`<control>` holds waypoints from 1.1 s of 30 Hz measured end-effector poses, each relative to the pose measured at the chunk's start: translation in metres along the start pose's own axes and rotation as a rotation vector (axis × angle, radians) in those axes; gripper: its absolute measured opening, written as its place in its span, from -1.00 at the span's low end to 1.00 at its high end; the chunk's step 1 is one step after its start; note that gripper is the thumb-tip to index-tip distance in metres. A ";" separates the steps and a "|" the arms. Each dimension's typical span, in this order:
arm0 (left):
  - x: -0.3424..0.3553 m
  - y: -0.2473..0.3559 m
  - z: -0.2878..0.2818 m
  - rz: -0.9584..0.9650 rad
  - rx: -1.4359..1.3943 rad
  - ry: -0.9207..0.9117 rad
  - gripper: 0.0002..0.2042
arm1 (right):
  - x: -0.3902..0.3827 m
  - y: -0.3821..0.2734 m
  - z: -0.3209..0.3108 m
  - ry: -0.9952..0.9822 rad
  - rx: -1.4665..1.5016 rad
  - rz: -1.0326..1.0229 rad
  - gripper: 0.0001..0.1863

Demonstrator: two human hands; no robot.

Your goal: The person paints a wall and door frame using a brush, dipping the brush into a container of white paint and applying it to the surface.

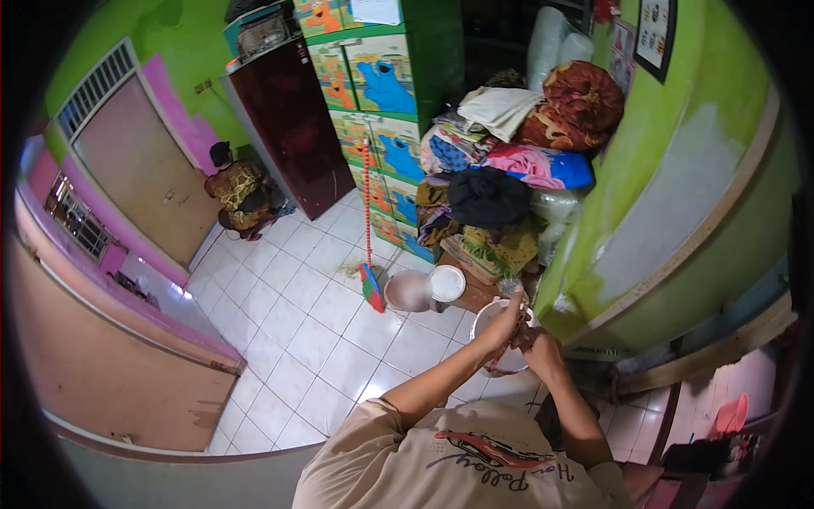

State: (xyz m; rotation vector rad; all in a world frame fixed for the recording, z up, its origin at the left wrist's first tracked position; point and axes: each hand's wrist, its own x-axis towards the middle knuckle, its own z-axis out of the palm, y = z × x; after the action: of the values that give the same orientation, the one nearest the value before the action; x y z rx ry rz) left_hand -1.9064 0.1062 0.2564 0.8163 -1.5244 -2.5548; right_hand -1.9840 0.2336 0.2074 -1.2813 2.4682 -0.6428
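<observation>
My left hand (506,323) and my right hand (534,343) are close together over a white bucket (494,366). Their fingers are closed around something small and dark, partly hidden by the hands, that I cannot make out. A grey round container (404,292) stands on the floor a little further forward, beside a white round lid or tub (448,282). A broom with a red striped handle (367,204) rests upright against the cartoon-patterned drawers (393,154), its coloured head on the tiles.
A person (242,195) crouches by a door (142,170) beside a dark red refrigerator (288,127). Piled cloths and bundles (488,197) fill the space right of the drawers. A green wall (687,212) curves along my right; a low partition (127,348) is at my left.
</observation>
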 end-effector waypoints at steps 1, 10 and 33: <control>0.003 -0.001 -0.001 0.011 -0.002 0.005 -0.30 | 0.000 0.021 0.012 0.084 0.096 -0.008 -0.79; 0.014 -0.012 -0.016 -0.020 -0.080 0.025 -0.37 | -0.028 0.032 0.006 0.004 0.921 0.459 -0.76; 0.028 -0.009 -0.050 -0.072 -0.076 0.106 -0.25 | -0.100 0.067 -0.038 0.423 1.555 0.342 -0.79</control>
State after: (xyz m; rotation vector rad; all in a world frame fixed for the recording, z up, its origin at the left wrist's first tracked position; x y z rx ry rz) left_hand -1.9056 0.0624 0.2184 0.9971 -1.3831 -2.5561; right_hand -1.9908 0.3599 0.2107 -0.0814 1.4011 -2.1632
